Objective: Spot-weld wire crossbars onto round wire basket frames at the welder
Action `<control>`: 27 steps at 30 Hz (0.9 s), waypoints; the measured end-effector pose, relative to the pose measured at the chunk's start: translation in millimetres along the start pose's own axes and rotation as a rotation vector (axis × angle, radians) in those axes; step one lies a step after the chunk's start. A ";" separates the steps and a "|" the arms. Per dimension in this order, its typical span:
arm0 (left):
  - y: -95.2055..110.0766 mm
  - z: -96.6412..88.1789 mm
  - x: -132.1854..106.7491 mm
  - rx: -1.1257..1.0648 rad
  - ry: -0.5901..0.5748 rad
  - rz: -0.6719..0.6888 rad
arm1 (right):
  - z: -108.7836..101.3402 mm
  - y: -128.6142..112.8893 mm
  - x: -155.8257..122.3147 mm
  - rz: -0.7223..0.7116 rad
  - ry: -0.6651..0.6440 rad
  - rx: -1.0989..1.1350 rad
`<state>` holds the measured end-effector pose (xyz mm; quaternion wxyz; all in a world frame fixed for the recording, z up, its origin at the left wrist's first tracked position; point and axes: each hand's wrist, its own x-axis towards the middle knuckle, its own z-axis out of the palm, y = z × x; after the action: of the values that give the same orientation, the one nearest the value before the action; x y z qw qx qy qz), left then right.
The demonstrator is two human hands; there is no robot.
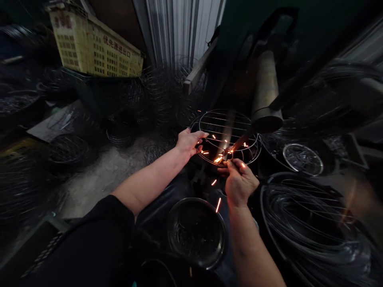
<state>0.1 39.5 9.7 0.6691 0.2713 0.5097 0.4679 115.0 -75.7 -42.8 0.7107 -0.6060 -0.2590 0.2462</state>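
My left hand point(190, 142) is closed on the left rim of a round wire rack point(225, 111), with thin parallel bars across it. At the rack's near edge, the fingers of my right hand point(240, 181) are pinched together; what they hold is too small to make out. Bright orange sparks fly from the spot just beyond those fingertips, where a welding machine's electrode point(239, 142) meets the wire. Above it is a thick metal cylinder point(267, 83) of the machine. Below my hands, a round metal bowl point(196, 233) rests by my lap with small dark pieces in it.
At right stands a large dark tub point(265, 203) holding wire hoops and racks. Behind it is a round strainer-like dish point(303, 159). A yellow crate point(95, 50) sits on a dark green crate point(98, 93) at upper left. Stacks of wire rings point(160, 93) line the back.
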 end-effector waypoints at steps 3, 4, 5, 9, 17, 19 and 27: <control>1.7 0.3 -3.1 0.023 0.032 -0.017 | -6.0 -3.7 -0.9 0.002 -0.044 -0.061; 1.8 0.1 -3.7 0.024 0.040 -0.018 | -10.8 -5.8 0.2 -0.028 -0.054 -0.114; 1.6 -0.3 -4.1 0.025 0.035 -0.017 | -16.6 -8.3 2.3 -0.077 -0.042 -0.179; 0.2 -2.6 -3.1 0.033 0.004 0.000 | -38.0 -16.4 20.1 -0.313 -0.003 -0.456; 3.8 -3.4 -2.3 0.078 -0.016 0.004 | -35.1 -8.4 41.0 -0.153 -0.071 -0.405; 5.2 -3.2 -4.1 0.087 -0.014 0.004 | -33.3 -5.8 41.0 -0.181 -0.052 -0.409; 6.3 -0.8 -7.1 0.122 0.041 -0.004 | -37.2 -9.2 56.4 -0.147 -0.183 -0.392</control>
<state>-3.2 35.6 17.7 0.6420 0.3008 0.5512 0.4400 182.1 -66.8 -34.6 0.5689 -0.6872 -0.4086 0.1928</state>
